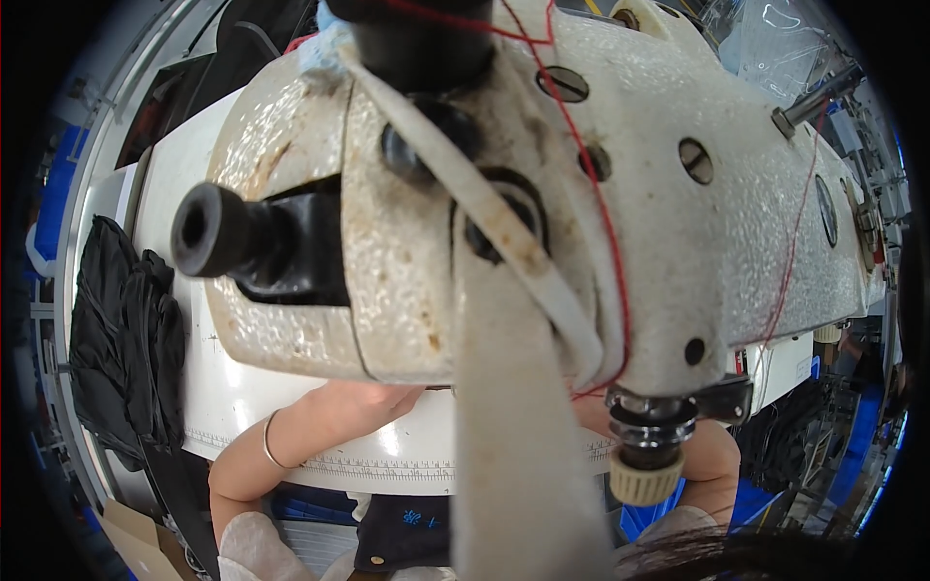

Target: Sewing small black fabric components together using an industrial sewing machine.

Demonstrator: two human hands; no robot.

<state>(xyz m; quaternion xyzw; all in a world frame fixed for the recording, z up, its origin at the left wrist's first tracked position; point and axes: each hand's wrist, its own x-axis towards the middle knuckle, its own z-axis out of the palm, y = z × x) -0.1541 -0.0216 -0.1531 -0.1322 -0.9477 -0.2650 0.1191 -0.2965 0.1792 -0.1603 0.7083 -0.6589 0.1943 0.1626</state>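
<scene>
A white sewing machine head point(639, 242) fills the upper and middle view, with a black knob point(201, 229), red thread point(610, 232) and a cream strap point(513, 455) hanging down the front. A thread tension dial point(647, 474) sits at its lower right. My left hand point(373, 402), with a bangle on the wrist, is behind the machine head above the white table point(242, 426); its fingers are hidden. My right hand point(593, 412) is mostly covered by the strap and tension parts, with only some skin and the forearm showing. What either hand holds cannot be seen.
Black fabric point(121, 339) is heaped at the table's left. A cardboard box point(145, 547) stands low at the lower left. Blue bins point(751, 499) are below on the right. Machinery and clear plastic point(775, 48) are at the back right.
</scene>
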